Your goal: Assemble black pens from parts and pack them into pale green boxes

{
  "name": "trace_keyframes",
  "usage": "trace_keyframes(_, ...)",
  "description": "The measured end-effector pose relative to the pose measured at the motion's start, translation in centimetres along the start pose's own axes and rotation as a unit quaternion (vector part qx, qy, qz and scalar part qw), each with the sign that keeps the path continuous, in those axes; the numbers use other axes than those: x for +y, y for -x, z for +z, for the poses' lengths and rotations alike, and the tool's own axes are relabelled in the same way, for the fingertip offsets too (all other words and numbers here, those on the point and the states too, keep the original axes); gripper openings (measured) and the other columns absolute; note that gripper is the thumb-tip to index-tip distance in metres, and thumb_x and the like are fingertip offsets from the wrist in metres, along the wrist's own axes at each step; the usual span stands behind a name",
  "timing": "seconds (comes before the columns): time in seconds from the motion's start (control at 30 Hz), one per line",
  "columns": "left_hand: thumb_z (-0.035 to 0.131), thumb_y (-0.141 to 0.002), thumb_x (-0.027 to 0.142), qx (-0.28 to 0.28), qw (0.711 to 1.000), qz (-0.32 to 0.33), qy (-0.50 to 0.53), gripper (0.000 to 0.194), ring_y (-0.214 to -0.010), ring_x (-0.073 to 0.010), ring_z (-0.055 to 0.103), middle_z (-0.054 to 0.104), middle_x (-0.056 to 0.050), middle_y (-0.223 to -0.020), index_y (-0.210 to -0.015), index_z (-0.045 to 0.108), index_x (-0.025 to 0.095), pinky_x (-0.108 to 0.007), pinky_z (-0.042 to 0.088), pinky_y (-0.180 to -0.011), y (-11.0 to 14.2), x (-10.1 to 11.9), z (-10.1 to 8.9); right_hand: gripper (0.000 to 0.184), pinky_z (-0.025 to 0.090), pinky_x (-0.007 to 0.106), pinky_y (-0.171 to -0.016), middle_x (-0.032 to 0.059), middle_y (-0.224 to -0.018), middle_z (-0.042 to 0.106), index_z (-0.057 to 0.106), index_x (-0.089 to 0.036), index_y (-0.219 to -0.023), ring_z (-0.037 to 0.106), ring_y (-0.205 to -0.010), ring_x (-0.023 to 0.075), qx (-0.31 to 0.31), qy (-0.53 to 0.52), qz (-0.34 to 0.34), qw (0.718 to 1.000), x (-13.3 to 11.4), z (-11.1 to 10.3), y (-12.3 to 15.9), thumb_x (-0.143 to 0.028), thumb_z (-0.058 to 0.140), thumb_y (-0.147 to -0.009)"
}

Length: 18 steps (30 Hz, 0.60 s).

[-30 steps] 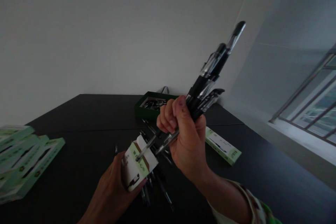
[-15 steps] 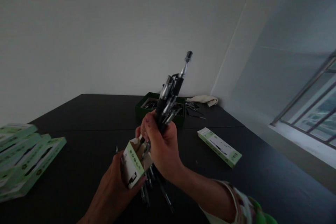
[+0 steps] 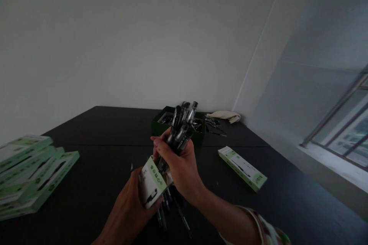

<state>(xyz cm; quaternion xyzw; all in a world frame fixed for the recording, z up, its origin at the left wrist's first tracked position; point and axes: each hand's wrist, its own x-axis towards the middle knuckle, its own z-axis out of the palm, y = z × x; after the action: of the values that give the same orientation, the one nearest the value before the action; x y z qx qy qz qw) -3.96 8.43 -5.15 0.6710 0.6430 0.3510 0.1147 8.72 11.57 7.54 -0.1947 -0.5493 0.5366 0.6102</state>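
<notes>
Black pens (image 3: 183, 122) stuck up as a bundle from the right hand (image 3: 181, 164), which I saw curled round them, their lower ends at the open mouth of the carton (image 3: 151, 185). The left hand (image 3: 129, 204) pinched that carton, tilted, between thumb and fingers above the near middle of the tabletop (image 3: 97, 183). As I judged it, feeding the pens in well called for lining the bundle up with the carton's length, keeping the tips level, and gripping the walls lightly so the mouth stayed square; a stray clip could have snagged the rim. How deep the tips sat, I could not tell. Towards the far edge, a green box (image 3: 158, 128) held further pens (image 3: 166, 119), partly hidden behind the bundle. Stacked cartons (image 3: 37, 180) lay by the left edge and a lone carton (image 3: 243, 168) towards the right; I could not see inside either. Loose pens (image 3: 184, 220) lay beneath the hands.
</notes>
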Motion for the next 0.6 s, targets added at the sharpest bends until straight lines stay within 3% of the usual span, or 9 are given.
trace_keyframes(0.13, 0.063, -0.070, 0.044, 0.000, 1.000, -0.005, 0.006, 0.059, -0.079, -0.0270, 0.066, 0.062, -0.007, -0.091, -0.116, 0.033, 0.022, -0.040, 0.056, -0.063, 0.0, 0.2, -0.2, 0.018, 0.046, 0.028, -0.059, -0.0072, -0.052, 0.050, 0.052, -0.021, -0.068, 0.046, -0.048, 0.0092, 0.021, -0.015, 0.004, 1.000, 0.1, -0.7, 0.1, -0.028, 0.065, -0.078)
trace_keyframes(0.33, 0.062, -0.071, 0.045, -0.005, 1.000, -0.009, 0.015, 0.059, -0.081, -0.0271, 0.065, 0.062, -0.009, -0.094, -0.117, 0.033, 0.022, -0.040, 0.056, -0.065, 0.0, 0.3, -0.2, 0.018, 0.047, 0.026, -0.059, -0.0090, -0.055, 0.043, 0.050, -0.022, -0.076, 0.043, -0.049, 0.0082, 0.018, -0.014, -0.043, 0.999, 0.3, -1.7, -0.1, -0.034, 0.061, -0.085)
trace_keyframes(0.6, 0.062, -0.069, 0.045, -0.011, 1.000, -0.021, 0.015, 0.061, -0.085, -0.0288, 0.065, 0.061, -0.011, -0.099, -0.117, 0.033, 0.021, -0.044, 0.056, -0.071, 0.0, 0.3, 0.0, 0.024, 0.040, 0.024, -0.051, -0.0069, -0.055, 0.046, 0.049, -0.020, -0.071, 0.045, -0.050, 0.0087, -0.026, 0.053, 0.008, 0.998, 1.7, -2.1, -0.1, -0.037, 0.061, -0.083)
